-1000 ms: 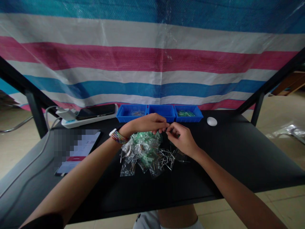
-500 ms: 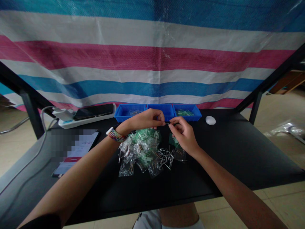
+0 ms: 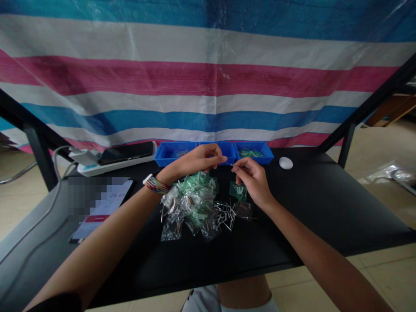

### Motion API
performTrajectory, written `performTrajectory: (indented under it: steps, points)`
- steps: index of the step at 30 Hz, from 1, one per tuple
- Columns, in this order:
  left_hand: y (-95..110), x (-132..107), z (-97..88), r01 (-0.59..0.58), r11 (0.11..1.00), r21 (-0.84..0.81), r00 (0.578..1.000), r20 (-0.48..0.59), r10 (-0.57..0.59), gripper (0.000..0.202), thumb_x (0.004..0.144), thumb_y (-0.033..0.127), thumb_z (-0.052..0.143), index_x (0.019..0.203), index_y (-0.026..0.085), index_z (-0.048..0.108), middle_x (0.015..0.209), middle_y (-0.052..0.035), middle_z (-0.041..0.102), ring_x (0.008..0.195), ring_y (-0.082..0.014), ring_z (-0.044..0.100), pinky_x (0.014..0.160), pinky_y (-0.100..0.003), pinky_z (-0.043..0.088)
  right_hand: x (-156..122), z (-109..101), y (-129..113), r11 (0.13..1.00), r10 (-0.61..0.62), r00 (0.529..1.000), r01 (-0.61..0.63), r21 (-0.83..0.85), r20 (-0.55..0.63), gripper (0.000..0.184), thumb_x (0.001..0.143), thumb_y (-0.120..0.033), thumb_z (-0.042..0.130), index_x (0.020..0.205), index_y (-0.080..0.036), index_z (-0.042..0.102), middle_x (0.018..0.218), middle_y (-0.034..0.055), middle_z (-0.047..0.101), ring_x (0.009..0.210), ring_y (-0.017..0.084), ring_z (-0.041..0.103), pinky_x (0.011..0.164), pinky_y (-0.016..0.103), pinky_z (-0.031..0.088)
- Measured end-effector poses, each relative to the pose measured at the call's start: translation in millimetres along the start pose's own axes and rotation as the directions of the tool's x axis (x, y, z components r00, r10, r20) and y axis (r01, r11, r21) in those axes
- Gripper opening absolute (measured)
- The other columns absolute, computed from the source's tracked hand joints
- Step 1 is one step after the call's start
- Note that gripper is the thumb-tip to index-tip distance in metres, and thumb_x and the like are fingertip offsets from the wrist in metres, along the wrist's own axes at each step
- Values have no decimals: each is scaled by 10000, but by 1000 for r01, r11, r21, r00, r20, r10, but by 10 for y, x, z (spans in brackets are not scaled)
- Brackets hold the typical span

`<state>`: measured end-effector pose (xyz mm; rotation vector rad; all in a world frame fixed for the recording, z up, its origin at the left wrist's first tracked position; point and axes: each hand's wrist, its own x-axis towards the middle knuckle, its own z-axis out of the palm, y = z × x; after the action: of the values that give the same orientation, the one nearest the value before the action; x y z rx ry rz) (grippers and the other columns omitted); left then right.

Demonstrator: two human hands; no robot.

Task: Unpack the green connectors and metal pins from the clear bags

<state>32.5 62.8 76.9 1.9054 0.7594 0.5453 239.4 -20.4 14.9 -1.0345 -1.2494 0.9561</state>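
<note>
A thin metal pin point(image 3: 230, 164) spans the small gap between my hands, above the table. My left hand point(image 3: 208, 157), with a woven band at the wrist, is closed in a pinch at the pin's left end. At its other end, the thumb and fingers of my right hand point(image 3: 252, 177) pinch it. Below my left hand lies a heap of small plastic bags point(image 3: 195, 195), some green and some clear. Loose metal pins point(image 3: 227, 214) are scattered at the heap's right side. Under my right hand are a green bag point(image 3: 238, 190) and a small clear bag point(image 3: 244, 210).
Three blue bins point(image 3: 254, 152) stand in a row at the back; the right one contains green bags. A white power strip point(image 3: 118, 165) carries a dark phone point(image 3: 126, 152). A lit tablet or phone point(image 3: 100, 212) lies left, and a white rounded object point(image 3: 286, 163) right.
My hands have risen slightly with the pin between them. More of the green bag under my right hand now shows. The heap has not changed.
</note>
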Motion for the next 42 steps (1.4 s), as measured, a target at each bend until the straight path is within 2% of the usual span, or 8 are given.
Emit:
performTrajectory:
  steps: [4,11,18,24,30,37,39,42]
  points:
    - [-26,5,-26,38,999,20,999,38,-39,445,1037,519,524,813,164,671,686,-30,612,574,-116,554,539,-247,442,1,-1,0,999,-35,999,33,-31,-40,236,853,-400,807,892,-230,648,803,-22,646,526,95,571,489,252,473]
    - [-28,-9,-7,9,1000,2,993,117,-9,284,951,423,653,849,161,697,757,-23,655,640,-116,596,569,-231,464,10,-4,28,998,-54,998,53,-39,-33,228,868,-388,804,907,-227,648,791,-26,636,525,92,580,489,248,484]
    - [-43,20,10,-81,997,0,994,72,81,224,921,379,723,872,167,669,716,21,613,595,-97,580,555,-211,464,25,-15,33,999,7,1000,-6,44,-14,287,842,-395,803,1022,-227,655,878,-22,694,511,86,604,481,238,474]
    - [-11,-3,7,-127,992,-11,990,55,128,208,887,339,762,833,166,659,686,27,611,595,-94,573,570,-214,476,24,-37,57,988,76,997,-79,129,33,219,882,-415,742,899,-208,671,797,-10,717,522,100,616,505,242,481]
    - [-27,2,-3,-88,996,24,993,75,85,211,875,336,768,817,161,665,647,30,601,577,-94,572,552,-209,445,22,-14,48,997,24,999,-25,79,23,223,830,-348,798,960,-214,676,827,-12,706,541,100,597,519,256,488]
    - [-136,23,-10,-10,1000,16,986,167,7,258,949,407,678,851,175,734,791,-33,716,672,-128,665,613,-238,520,22,-5,76,999,-7,1000,8,-41,12,276,789,-298,814,999,-225,651,906,0,669,607,113,596,545,267,498]
    - [-180,46,-9,-25,999,21,994,109,23,215,933,372,685,862,174,733,773,-23,705,637,-116,643,594,-232,501,20,-9,90,997,-16,1000,18,-70,18,278,804,-291,791,1032,-227,646,937,5,664,615,116,603,561,278,495]
    - [-245,87,-14,-57,996,64,981,-181,68,201,933,340,663,837,168,701,724,-14,672,590,-106,593,565,-234,458,20,-30,97,991,-33,999,32,-126,-1,281,848,-289,724,1101,-236,614,902,-13,625,597,121,580,563,289,463]
